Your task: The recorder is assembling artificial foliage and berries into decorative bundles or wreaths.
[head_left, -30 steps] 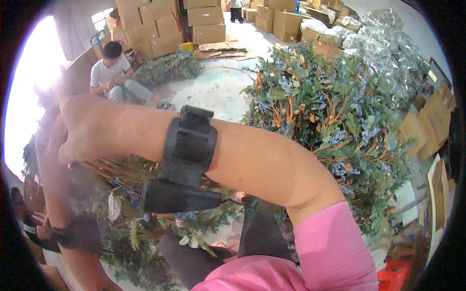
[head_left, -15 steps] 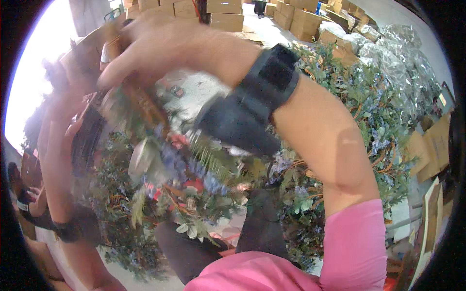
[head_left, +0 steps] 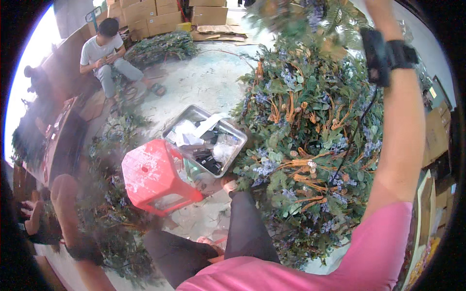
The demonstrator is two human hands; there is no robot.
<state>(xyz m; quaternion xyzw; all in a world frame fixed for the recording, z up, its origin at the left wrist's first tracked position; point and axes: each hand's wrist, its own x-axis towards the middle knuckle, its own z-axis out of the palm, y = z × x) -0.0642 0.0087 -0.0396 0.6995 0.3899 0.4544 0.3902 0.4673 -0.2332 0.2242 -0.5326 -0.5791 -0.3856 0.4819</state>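
Note:
My right arm reaches up to the upper right, a black band on its wrist. Of my right hand [head_left: 381,10] only the base shows; its fingers are beyond the top edge. Close beside it, a blurred spray of artificial greenery [head_left: 313,17] with blue-purple flowers is above the big pile. That pile of artificial floral greenery [head_left: 310,140] shows brown twig stems, pine cones and blue blossoms. Down at the far left is my left hand [head_left: 64,191], smeared, its fingers not readable. Another heap of the same greenery [head_left: 114,194] lies beside it.
A red plastic stool [head_left: 145,169] stands before my legs, touching a metal tray [head_left: 233,167] of small black items and plastic bags. A seated person [head_left: 104,53] works at the back left near more greenery [head_left: 162,48]. Cardboard boxes [head_left: 162,22] are stacked behind.
My right arm has swung from across the middle to the upper right. The greenery that covered the stool and tray has moved up and right. My left hand has dropped lower.

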